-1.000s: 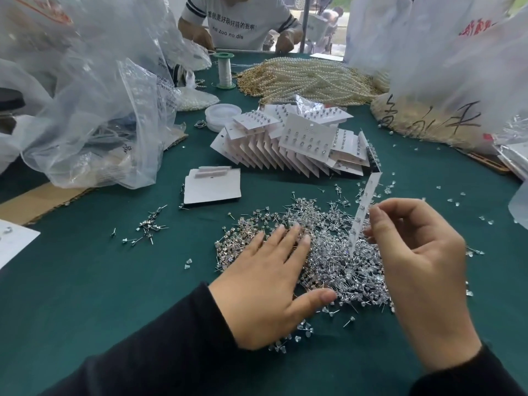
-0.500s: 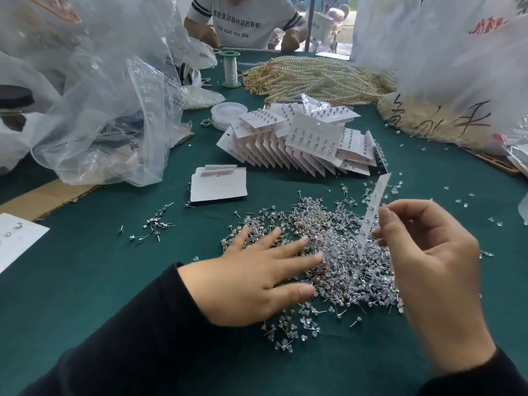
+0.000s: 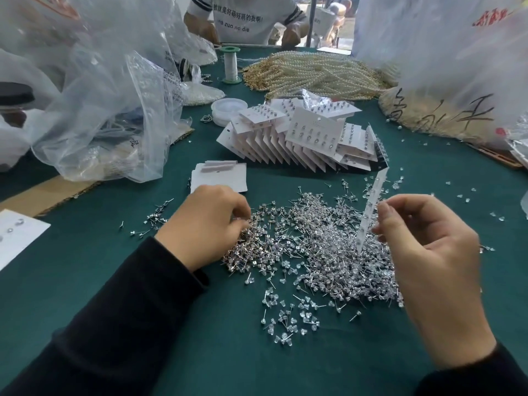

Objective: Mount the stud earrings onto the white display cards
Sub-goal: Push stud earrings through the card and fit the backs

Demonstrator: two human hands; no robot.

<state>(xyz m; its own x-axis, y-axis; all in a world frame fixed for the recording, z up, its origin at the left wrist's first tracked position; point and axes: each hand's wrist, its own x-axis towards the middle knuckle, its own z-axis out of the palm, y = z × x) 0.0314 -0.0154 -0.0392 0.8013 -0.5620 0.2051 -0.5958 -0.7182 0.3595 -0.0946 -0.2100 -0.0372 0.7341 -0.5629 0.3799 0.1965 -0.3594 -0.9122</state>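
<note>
1. Studs (image 3: 314, 247) are heaped in a wide silvery pile on the green table (image 3: 85, 281), between the two hands, with clear backs (image 3: 288, 318) scattered at its near edge.
2. Filled cards (image 3: 303, 138) are fanned in a leaning row beyond the pile; a blank stack (image 3: 218, 178) is laid just left of it.
3. The left hand (image 3: 204, 227) is set at the pile's left edge, its fingers curled down and drawn together into the studs; whether a stud is pinched cannot be told, since the tips are hidden.
4. The right hand (image 3: 423, 247) is raised over the pile's right side, and a card (image 3: 371, 207) is pinched edge-on between thumb and forefinger, its lower corner touching the pile; the other fingers are loosely curled.
5. Pearl strands (image 3: 314, 72) are piled at the far side, with a spool (image 3: 231, 64) and a round box (image 3: 228, 110) nearby.
6. Plastic bags (image 3: 108, 110) are crowded along the left and right edges.
7. A second person (image 3: 245, 18) in a white printed shirt is seated across the table.
</note>
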